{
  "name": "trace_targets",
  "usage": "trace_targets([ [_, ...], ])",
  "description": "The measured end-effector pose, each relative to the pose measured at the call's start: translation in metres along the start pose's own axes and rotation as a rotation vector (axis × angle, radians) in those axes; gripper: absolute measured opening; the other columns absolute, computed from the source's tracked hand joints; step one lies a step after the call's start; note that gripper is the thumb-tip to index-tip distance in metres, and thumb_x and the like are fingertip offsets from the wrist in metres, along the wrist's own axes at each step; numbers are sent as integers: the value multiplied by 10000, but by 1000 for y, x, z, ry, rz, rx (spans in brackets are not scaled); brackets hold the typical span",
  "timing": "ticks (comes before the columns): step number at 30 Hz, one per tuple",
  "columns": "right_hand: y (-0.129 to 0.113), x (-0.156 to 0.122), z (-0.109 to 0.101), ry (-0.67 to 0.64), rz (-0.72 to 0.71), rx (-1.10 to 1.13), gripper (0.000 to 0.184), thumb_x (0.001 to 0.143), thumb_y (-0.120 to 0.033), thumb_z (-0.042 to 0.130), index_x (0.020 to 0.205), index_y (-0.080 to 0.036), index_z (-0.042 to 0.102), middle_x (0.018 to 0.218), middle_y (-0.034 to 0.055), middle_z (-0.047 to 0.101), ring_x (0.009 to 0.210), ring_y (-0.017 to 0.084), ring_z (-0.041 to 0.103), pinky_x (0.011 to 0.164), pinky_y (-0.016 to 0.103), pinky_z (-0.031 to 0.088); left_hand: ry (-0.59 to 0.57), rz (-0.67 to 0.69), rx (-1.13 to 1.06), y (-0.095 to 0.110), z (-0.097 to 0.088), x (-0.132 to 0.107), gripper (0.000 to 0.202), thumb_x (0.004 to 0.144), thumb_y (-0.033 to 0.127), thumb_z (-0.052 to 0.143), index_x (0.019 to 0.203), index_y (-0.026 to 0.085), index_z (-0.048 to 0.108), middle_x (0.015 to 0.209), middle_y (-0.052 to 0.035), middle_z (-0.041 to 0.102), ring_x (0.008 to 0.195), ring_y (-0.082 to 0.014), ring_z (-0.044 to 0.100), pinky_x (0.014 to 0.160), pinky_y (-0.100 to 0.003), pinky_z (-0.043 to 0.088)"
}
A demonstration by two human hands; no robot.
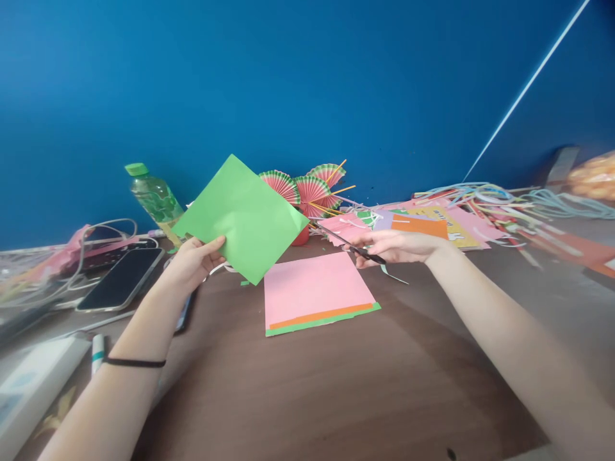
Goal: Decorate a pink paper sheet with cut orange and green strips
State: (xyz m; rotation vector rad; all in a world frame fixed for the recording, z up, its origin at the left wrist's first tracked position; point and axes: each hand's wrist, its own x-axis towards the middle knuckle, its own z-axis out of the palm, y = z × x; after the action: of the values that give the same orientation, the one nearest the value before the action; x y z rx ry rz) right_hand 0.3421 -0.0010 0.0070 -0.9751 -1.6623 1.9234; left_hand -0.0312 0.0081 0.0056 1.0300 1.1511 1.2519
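My left hand pinches a green sheet of paper by its lower left edge, thumb in front, holding it up with one corner toward the top. My right hand grips a pair of scissors with black handles. Their blades point left, toward the right corner of the green sheet; whether they touch it I cannot tell. Below, on the table, lies a pink sheet with an orange strip and a green strip along its near edge.
Folded paper fans in pink and green stand behind the green sheet. At left are a plastic bottle, a phone, cables and a marker. Coloured papers and thin strips pile up at right, before a blue wall.
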Motion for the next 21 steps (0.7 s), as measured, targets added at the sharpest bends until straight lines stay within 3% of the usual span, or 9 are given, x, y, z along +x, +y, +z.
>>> trace_targets([
  [3, 0, 2, 1, 26, -14, 46, 321, 748, -122, 447, 1054, -131, 542, 1122, 86, 527, 861, 137, 584, 944, 372, 407, 22, -5, -20, 2, 2, -2, 128, 687, 123, 658, 811, 124, 631, 707, -28, 700, 602, -118, 615, 578, -204, 512],
  [7, 6, 7, 3, 41, -49, 25, 354, 727, -127, 540, 1079, -163, 518, 1086, 65, 514, 850, 119, 570, 936, 365, 416, 34, -17, -40, 3, 1, -2, 104, 676, 101, 658, 771, 133, 631, 676, -13, 694, 572, -111, 601, 557, -197, 504],
  [11, 19, 20, 5, 57, -124, -82, 333, 769, -294, 573, 1077, -195, 495, 841, -6, 472, 692, 72, 526, 851, 353, 475, 24, -15, -30, 1, -3, 1, 132, 661, 115, 676, 785, 140, 641, 730, -9, 701, 627, -120, 613, 580, -203, 509],
  [14, 24, 27, 10, 144, -163, -212, 343, 793, -401, 526, 1061, -192, 480, 740, -29, 415, 616, 70, 489, 761, 345, 505, 30, -8, -19, 0, -4, 2, 144, 659, 115, 676, 794, 148, 643, 762, -1, 702, 634, -112, 613, 571, -201, 505],
  [17, 21, 28, 21, 214, -160, -376, 306, 808, -426, 485, 1011, -198, 484, 765, -16, 439, 604, 75, 486, 707, 324, 502, 16, -11, -2, -1, -4, 2, 151, 647, 135, 689, 790, 152, 644, 764, -2, 702, 627, -112, 615, 561, -198, 502],
  [21, 18, 30, 35, 213, -181, -512, 259, 800, -410, 490, 956, -202, 485, 823, 3, 468, 631, 85, 483, 629, 279, 496, -11, -27, 4, -4, -3, 2, 217, 598, 170, 737, 790, 136, 643, 735, -10, 697, 614, -106, 615, 554, -185, 506],
])
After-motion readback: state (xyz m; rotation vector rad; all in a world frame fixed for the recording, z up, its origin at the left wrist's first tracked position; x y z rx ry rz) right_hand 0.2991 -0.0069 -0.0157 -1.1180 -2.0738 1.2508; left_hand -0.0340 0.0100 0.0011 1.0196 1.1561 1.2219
